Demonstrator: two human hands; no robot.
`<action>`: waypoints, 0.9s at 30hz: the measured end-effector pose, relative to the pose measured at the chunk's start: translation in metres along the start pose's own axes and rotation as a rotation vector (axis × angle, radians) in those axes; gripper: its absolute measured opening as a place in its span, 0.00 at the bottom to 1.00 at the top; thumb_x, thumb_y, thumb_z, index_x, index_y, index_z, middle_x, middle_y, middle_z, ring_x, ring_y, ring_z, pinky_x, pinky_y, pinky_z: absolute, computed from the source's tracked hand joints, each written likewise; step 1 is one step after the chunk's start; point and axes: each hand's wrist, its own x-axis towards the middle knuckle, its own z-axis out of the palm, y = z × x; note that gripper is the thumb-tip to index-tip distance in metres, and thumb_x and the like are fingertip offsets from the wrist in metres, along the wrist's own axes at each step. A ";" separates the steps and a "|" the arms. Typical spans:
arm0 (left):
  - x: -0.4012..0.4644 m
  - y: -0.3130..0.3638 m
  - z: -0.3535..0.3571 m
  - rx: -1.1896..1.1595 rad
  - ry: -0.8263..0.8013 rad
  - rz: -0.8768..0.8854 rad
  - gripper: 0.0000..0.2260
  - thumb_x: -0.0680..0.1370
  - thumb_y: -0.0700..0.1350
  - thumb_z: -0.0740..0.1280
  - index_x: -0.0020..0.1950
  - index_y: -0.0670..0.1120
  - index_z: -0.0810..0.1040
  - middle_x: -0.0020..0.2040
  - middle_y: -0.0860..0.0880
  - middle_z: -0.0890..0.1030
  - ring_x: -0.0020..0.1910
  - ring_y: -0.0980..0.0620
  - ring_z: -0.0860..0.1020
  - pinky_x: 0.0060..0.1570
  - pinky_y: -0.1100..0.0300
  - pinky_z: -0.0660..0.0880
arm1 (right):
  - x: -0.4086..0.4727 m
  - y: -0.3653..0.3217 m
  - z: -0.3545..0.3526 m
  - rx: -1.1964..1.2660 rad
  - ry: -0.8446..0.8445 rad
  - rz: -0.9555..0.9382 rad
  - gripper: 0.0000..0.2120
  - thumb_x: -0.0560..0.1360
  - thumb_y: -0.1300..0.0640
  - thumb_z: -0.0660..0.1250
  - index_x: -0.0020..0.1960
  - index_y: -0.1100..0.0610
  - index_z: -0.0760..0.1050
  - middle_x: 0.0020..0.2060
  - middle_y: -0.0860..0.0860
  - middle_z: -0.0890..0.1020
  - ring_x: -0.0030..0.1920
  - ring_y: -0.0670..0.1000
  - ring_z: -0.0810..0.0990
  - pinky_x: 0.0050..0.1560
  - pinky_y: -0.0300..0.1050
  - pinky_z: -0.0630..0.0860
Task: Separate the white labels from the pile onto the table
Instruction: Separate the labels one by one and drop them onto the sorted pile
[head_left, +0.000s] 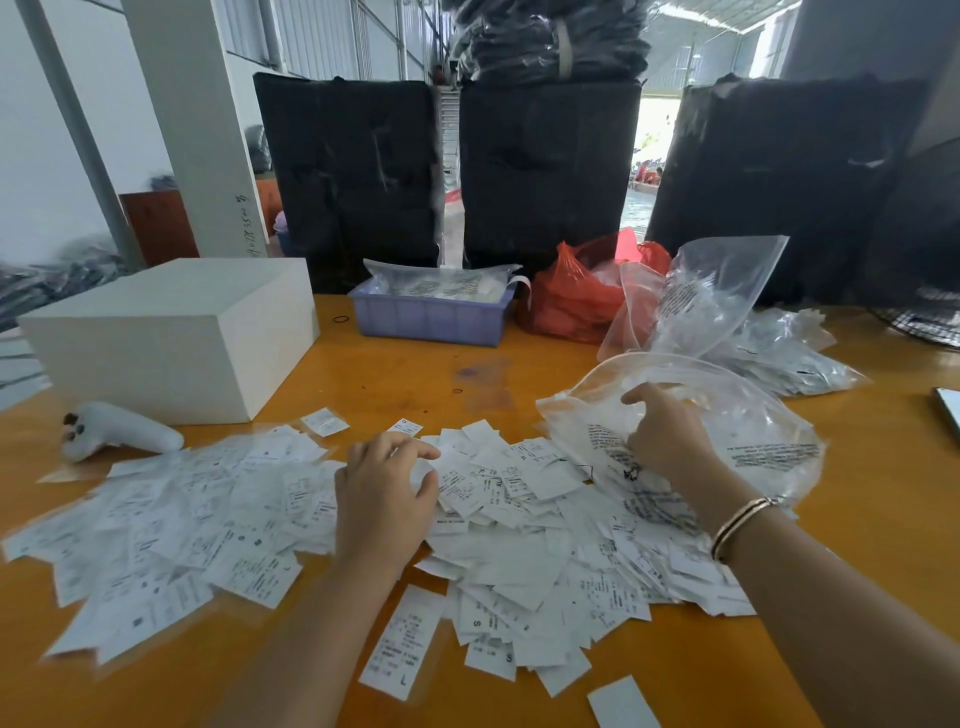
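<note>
Two hands: left (382, 499) loosely curled over labels (519, 519), right (667, 434) gripping clear bag (753, 415).

Matt white paper labels (498, 525) lie on a smooth, slightly glossy orange table (405, 374); clear crinkled plastic bag (727, 415), glossy red plastic bag (566, 301), lilac plastic tray (431, 317), matt white box (156, 332)
</note>
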 end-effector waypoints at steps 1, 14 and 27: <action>0.000 0.000 0.001 -0.005 -0.001 0.003 0.07 0.75 0.45 0.70 0.52 0.52 0.80 0.55 0.52 0.77 0.57 0.50 0.70 0.50 0.57 0.67 | 0.000 0.000 0.000 -0.020 -0.013 -0.011 0.24 0.71 0.71 0.64 0.65 0.56 0.70 0.51 0.56 0.78 0.50 0.54 0.74 0.43 0.45 0.70; -0.001 0.007 -0.004 -0.353 -0.012 0.086 0.05 0.77 0.48 0.66 0.51 0.54 0.80 0.53 0.59 0.78 0.56 0.63 0.69 0.57 0.63 0.67 | -0.044 -0.047 -0.007 0.490 0.160 -0.490 0.15 0.73 0.67 0.68 0.55 0.53 0.77 0.35 0.47 0.78 0.36 0.42 0.75 0.43 0.31 0.71; -0.003 0.012 -0.002 -0.757 -0.264 -0.070 0.05 0.77 0.45 0.68 0.41 0.53 0.80 0.39 0.57 0.83 0.40 0.61 0.80 0.39 0.71 0.74 | -0.083 -0.057 0.065 0.894 -0.223 -0.264 0.19 0.72 0.64 0.71 0.53 0.42 0.76 0.32 0.41 0.76 0.35 0.44 0.76 0.38 0.37 0.72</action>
